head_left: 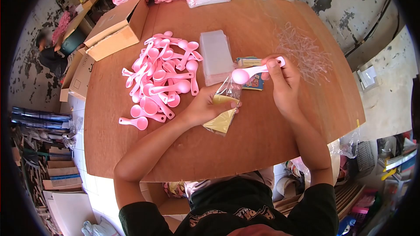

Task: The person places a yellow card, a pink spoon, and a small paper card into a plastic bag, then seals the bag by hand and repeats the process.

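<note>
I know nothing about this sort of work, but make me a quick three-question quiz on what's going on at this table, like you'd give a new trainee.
1. Open: what does the left hand hold?
2. Choose: by which part does the right hand grip the pink spoon? A, bowl; B, handle; C, both bowl and handle.
3. True or false: in the picture, the heap of spoons lies to the right of the stack of clear bags.

Key
1. A see-through bag with a yellow card in it.
2. B, handle.
3. False: it lies to the left.
</note>
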